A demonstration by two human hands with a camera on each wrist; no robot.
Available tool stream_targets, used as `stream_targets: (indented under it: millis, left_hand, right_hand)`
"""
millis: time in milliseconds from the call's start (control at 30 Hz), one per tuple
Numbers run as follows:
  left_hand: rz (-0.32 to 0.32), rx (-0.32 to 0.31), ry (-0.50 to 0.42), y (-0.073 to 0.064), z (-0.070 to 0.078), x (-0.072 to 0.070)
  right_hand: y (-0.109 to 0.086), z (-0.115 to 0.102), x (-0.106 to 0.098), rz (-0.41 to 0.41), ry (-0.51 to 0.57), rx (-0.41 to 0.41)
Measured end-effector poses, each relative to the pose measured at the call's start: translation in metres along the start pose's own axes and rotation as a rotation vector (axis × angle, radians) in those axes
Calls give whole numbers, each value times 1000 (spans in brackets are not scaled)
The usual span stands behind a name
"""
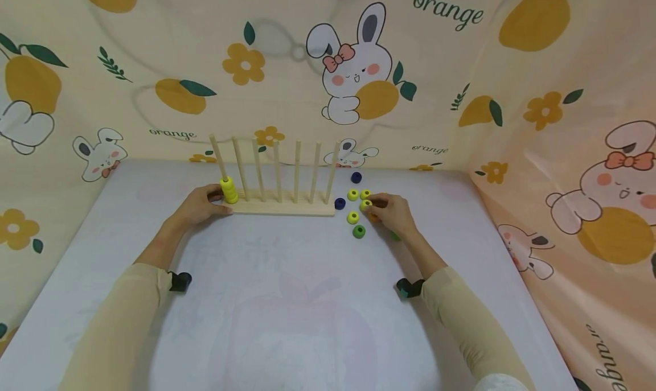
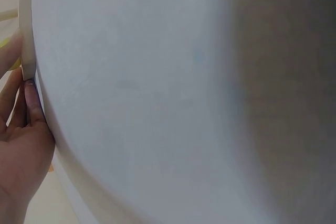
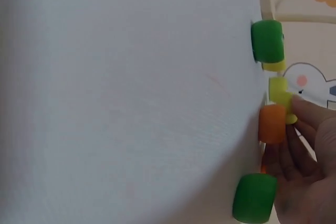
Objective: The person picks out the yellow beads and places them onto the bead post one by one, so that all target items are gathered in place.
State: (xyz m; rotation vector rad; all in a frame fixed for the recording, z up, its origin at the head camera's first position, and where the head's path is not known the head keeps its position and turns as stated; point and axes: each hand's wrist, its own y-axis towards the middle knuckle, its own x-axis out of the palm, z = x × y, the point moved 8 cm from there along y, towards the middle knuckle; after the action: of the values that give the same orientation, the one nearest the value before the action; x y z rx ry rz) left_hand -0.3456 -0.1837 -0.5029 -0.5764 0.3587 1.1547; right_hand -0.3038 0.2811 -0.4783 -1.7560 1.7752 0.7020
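Note:
A wooden peg rack point(image 1: 282, 207) with a row of upright pegs stands toward the back of the table. Its leftmost peg carries a stack of several yellow beads point(image 1: 229, 190). My left hand point(image 1: 200, 204) holds the rack's left end, thumb and fingers about the base point(image 2: 26, 51) in the left wrist view. To the right of the rack, my right hand point(image 1: 396, 212) pinches a yellow bead point(image 1: 365, 205) between thumb and fingertips. In the right wrist view an orange bead point(image 3: 272, 124) sits just beside those fingers, partly hidden by the hand from the head view.
Loose beads lie around the right hand: dark blue ones point(image 1: 356, 177) near the rack's right end, more yellow ones point(image 1: 353, 217), and a green one point(image 1: 359, 231) in front. Another green bead point(image 3: 254, 198) is under the right hand. A printed cloth point(image 1: 287, 49) hangs behind the table.

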Motion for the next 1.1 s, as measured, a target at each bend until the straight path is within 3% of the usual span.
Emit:
stream_targets:
  millis: [300, 733, 1100]
  left_hand:
    - [-2, 2, -14, 2, -4, -1]
    - [-5, -4, -13, 3, -3, 0]
    - [4, -3, -6, 4, -5, -1]
  right_hand:
    - [-2, -19, -16, 9, 60, -50]
    - [9, -52, -50, 124, 117, -210]
    - [18, -70, -66, 126, 191, -228]
